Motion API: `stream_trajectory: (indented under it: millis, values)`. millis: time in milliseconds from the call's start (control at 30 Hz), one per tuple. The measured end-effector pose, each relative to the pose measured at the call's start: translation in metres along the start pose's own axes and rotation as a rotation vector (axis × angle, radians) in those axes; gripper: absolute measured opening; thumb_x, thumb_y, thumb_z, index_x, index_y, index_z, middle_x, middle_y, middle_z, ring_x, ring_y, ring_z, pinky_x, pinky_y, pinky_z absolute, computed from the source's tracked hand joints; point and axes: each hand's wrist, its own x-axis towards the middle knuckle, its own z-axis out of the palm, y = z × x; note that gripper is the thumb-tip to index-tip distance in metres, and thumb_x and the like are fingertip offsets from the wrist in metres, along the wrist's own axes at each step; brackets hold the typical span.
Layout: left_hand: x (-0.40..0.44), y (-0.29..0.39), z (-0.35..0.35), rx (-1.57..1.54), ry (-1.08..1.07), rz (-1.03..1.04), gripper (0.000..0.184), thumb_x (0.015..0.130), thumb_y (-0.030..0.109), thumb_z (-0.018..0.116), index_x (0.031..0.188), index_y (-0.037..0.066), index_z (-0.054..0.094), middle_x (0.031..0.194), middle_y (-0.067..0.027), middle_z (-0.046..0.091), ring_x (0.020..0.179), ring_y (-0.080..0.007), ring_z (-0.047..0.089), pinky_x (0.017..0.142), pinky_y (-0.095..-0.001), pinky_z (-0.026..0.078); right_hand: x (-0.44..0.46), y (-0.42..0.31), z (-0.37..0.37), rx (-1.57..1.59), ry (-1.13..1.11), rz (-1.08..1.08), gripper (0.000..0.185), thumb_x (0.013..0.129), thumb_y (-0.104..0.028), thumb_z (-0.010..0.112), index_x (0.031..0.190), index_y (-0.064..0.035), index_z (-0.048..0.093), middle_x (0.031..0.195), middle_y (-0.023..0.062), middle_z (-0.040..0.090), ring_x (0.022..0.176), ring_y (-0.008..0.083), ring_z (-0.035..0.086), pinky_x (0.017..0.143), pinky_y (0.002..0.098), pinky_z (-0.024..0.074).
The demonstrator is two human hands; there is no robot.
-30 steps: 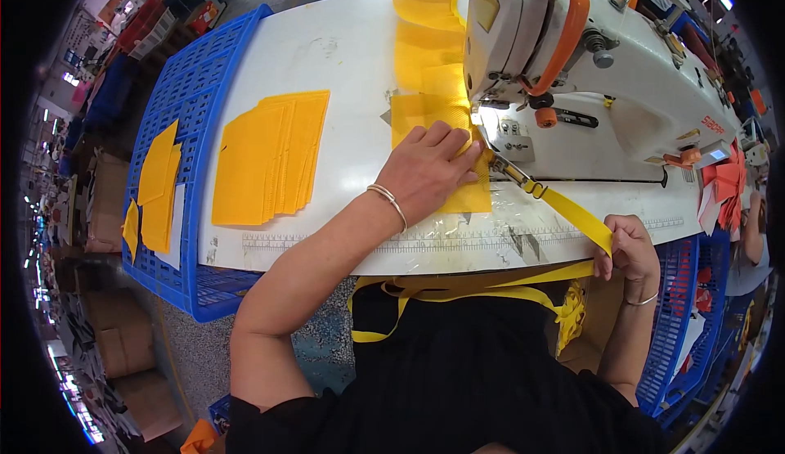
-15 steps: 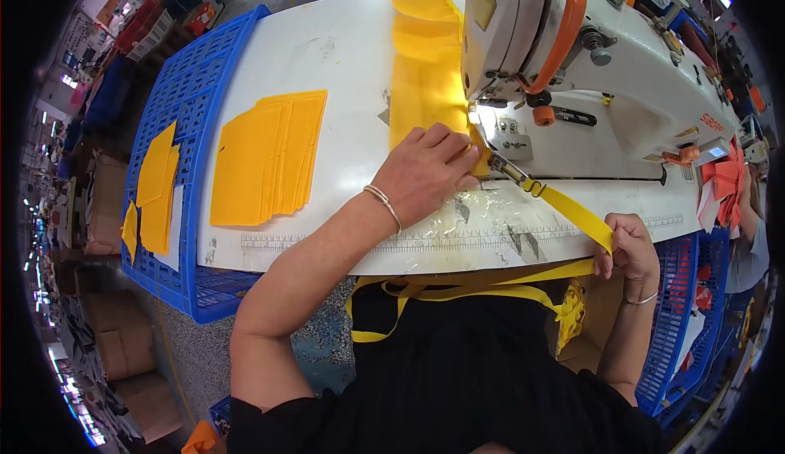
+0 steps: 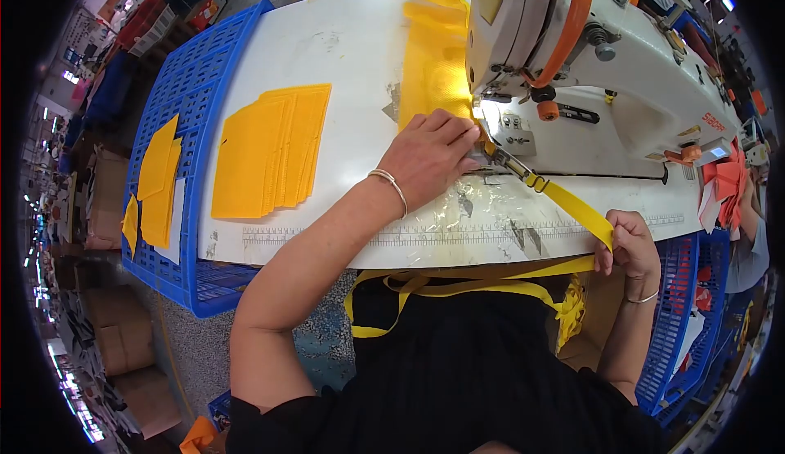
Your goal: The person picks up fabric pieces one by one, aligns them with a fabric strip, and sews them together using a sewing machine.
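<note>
My left hand [image 3: 431,155] rests on a yellow fabric piece [image 3: 437,61] beside the needle area of a white sewing machine [image 3: 609,53]. Its fingers are bent and close together on the cloth, and its fingertips are partly hidden. The fabric runs away from me along the machine's left side, rumpled at its far end. Near the table's front edge, my right hand [image 3: 628,244] pinches a flat yellow tape [image 3: 579,212]. That tape passes through a metal guide [image 3: 515,165] toward the needle. More tape hangs in loops across my lap.
Left on the white table [image 3: 352,143] lies a stack of yellow fabric pieces [image 3: 274,151]. Beyond it, a blue crate [image 3: 192,86] carries more pieces. Another blue crate [image 3: 666,315] stands at right, near coral cloth [image 3: 724,180] and another person's arm [image 3: 748,217].
The yellow fabric has slid away from me past the needle, its near part now mostly under my left hand. That hand moved slightly forward; my right hand stays on the tape.
</note>
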Motion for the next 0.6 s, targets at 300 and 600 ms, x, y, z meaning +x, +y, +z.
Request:
stream_trajectory:
  millis: [300,600]
  values:
    - [0.001,-0.005,0.008,0.038,-0.019,-0.021,0.042,0.097,0.037,0.061,0.127,0.008,0.06,0.131,-0.0025,0.059,0.11,-0.0222,0.054,0.096,-0.0335,0.042,0.0,-0.001,0.003,-0.016,0.014,-0.001,0.029,0.099,-0.026,0.064,0.084,-0.0018,0.058,0.061,0.0111,0.064,0.04,0.0176,0.057,0.047,0.0272,0.0531]
    - [-0.006,-0.009,-0.01,0.063,-0.211,-0.015,0.047,0.096,0.039,0.062,0.13,0.006,0.061,0.13,-0.0078,0.064,0.118,-0.0239,0.056,0.102,-0.0371,0.041,-0.004,0.013,-0.008,-0.107,0.099,-0.007,0.027,0.101,-0.024,0.057,0.086,-0.003,0.051,0.056,0.0107,0.058,0.037,0.0181,0.05,0.044,0.0296,0.0502]
